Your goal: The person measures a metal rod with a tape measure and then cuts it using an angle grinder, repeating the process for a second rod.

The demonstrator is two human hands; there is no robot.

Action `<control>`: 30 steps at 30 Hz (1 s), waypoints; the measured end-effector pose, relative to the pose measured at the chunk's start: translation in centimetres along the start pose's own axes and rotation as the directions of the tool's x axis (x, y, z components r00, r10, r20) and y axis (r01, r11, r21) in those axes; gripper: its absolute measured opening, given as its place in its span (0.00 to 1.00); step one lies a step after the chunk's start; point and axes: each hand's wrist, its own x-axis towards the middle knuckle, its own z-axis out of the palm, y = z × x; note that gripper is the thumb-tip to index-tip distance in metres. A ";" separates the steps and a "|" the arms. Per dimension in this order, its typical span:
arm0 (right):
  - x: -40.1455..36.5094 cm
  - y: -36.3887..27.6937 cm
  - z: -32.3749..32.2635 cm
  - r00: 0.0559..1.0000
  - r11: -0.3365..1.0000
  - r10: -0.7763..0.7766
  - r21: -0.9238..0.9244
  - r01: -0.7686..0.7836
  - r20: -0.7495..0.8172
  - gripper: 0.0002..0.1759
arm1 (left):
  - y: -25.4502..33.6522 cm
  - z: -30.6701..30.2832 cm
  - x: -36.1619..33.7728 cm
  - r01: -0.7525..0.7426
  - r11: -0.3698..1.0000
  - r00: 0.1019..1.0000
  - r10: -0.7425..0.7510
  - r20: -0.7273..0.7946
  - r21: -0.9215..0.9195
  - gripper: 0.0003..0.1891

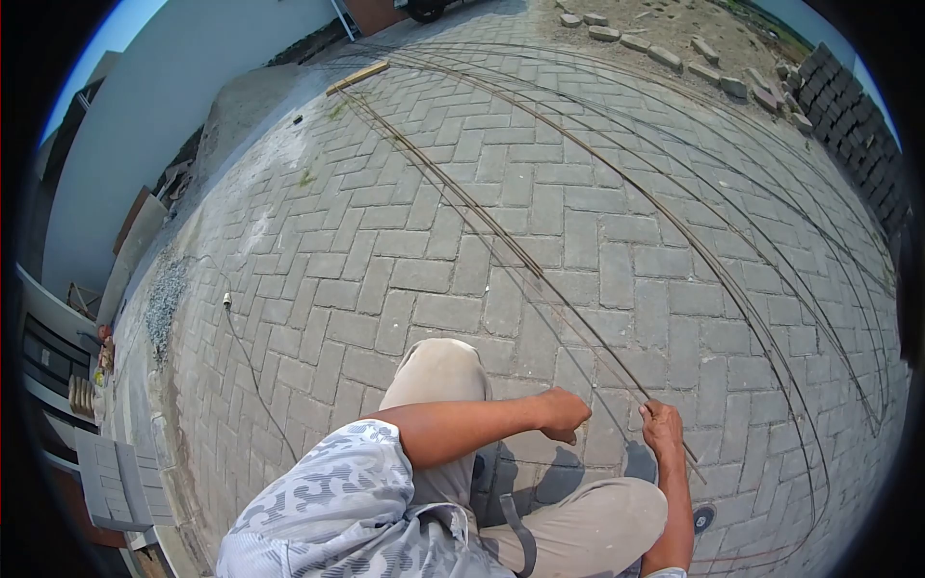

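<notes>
Long thin metal rods (472, 202) run from a wooden strip (357, 77) at the upper left down toward my knees. Near their lower end my right hand (662, 427) is closed around them, and the tips stick out past it. My left hand (563, 416) is held in front of my knee, left of the rods and apart from them, with its fingers curled; whether anything small is in it cannot be made out.
More long bent rods (674, 220) curve across the paving on the right. A cable (252, 366) lies at the left, near a gravel pile (166, 299). Stacked blocks (853, 130) and loose stones (665, 58) are at the upper right. A round dark object (704, 519) is beside my right arm.
</notes>
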 end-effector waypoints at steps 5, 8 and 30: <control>-0.1 -1.4 -2.7 0.997 0.997 -0.072 -0.039 0.073 0.019 0.11 | -0.5 -0.7 0.9 0.123 0.990 0.983 -0.132 -0.129 -0.075 0.23; -0.3 -2.9 -4.6 0.993 0.991 -0.113 -0.068 0.114 0.018 0.11 | -0.6 -1.6 1.5 0.217 0.956 0.957 -0.248 -0.152 -0.197 0.23; -5.6 -17.5 -25.2 0.976 0.977 -0.205 0.053 0.209 -0.074 0.10 | -7.9 -18.4 -6.1 -0.697 -0.502 0.661 -0.726 -0.188 -0.512 0.09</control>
